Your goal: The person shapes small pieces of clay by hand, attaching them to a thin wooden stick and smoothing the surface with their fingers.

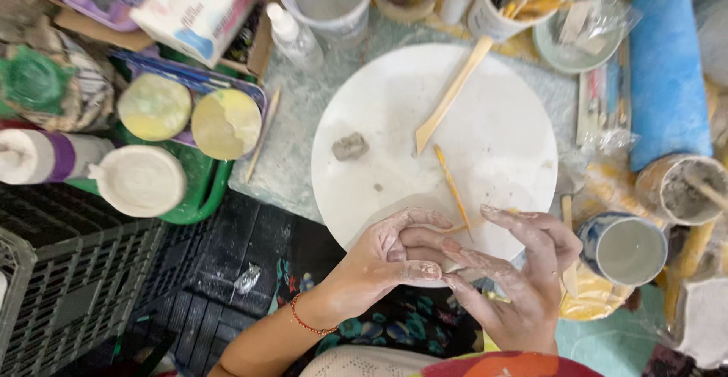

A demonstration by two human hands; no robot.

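Head view: clay-smeared left hand (387,259) and right hand (523,271) pressed together, fingers (425,271) pinching small pale clay bit (453,265) at near edge of round white board (485,119); grey clay lump (349,146) on board.

Clay-smeared left hand (387,259) and right hand (516,271); thin red bracelet (309,322) on left wrist.

White round board (425,111) with grey clay lump (349,146), pale wooden knife (449,96), orange stick (453,186); blue roll (667,66); yellow-cream discs (226,124); green tray (199,183); red bracelet (307,322); clay-greyed left hand (390,259) and right hand (523,271).
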